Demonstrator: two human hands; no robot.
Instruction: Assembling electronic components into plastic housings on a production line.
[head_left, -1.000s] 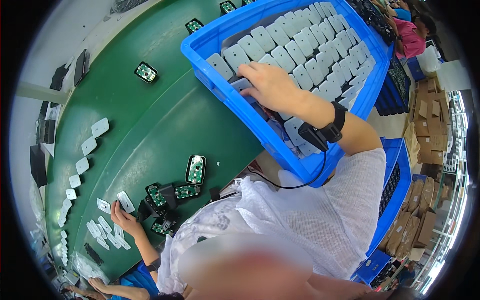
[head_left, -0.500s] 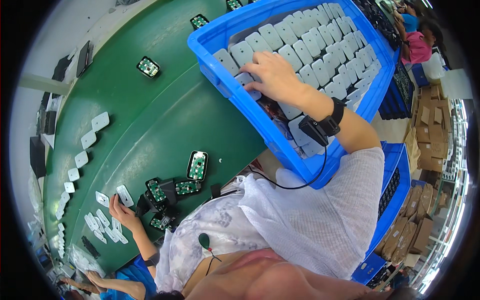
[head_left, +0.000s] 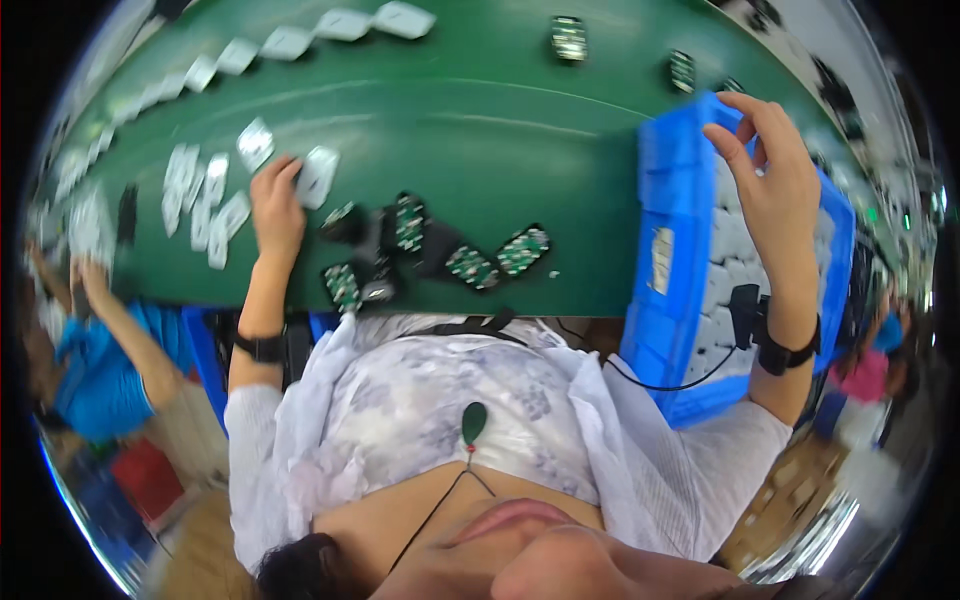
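Observation:
My right hand point(head_left: 770, 165) is raised over the far end of a blue plastic bin point(head_left: 672, 215), thumb and fingers curved and apart, with nothing visible between them. Rows of white rounded rectangular covers point(head_left: 728, 245) fill the bin below. On the green table, my left hand point(head_left: 277, 208) rests between two loose white covers: one white cover point(head_left: 318, 177) by its thumb side, another white cover point(head_left: 255, 143) just beyond the fingers. Its fingers are bent and slightly blurred; no held thing shows. Right of it lie several black housings with green circuit boards point(head_left: 410, 222).
More white covers point(head_left: 200, 200) lie loosely at the left, and a curved line of white covers point(head_left: 285, 43) runs along the far side. Other boarded housings point(head_left: 569, 40) sit at the far right. Another person's arm point(head_left: 125, 325) reaches in from the left.
The head view has turned, so the bin now appears at the right. My right hand has lifted off the covers in the bin. My left hand stays by the loose covers.

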